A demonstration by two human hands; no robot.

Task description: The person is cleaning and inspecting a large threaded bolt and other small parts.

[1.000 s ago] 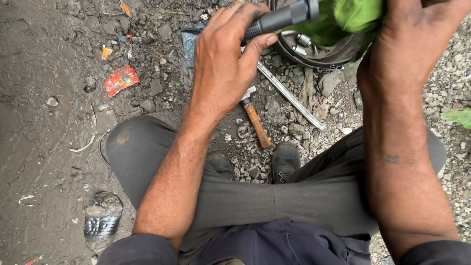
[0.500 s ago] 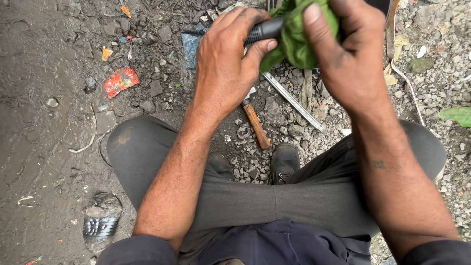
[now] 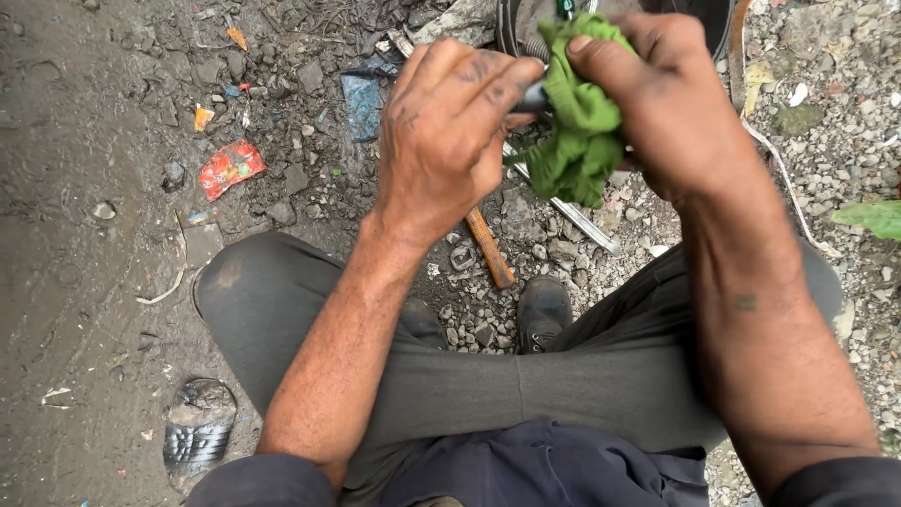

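Observation:
My left hand is closed around a dark grey tool handle, of which only a short stub shows between the fingers. My right hand pinches a green cloth that is wrapped over the handle's far end. Both hands meet above my knees, over gravel. The rest of the tool is hidden by the cloth and my fingers.
A hammer with an orange wooden handle and a long metal bar lie on the gravel below my hands. A dark round metal part sits at the top edge. Red wrapper litter and a crushed dark bottle lie left. My black shoe is below.
My right hand has slid the green cloth along the handle toward my left hand. My left hand has rolled over the handle, so less of the grip shows.

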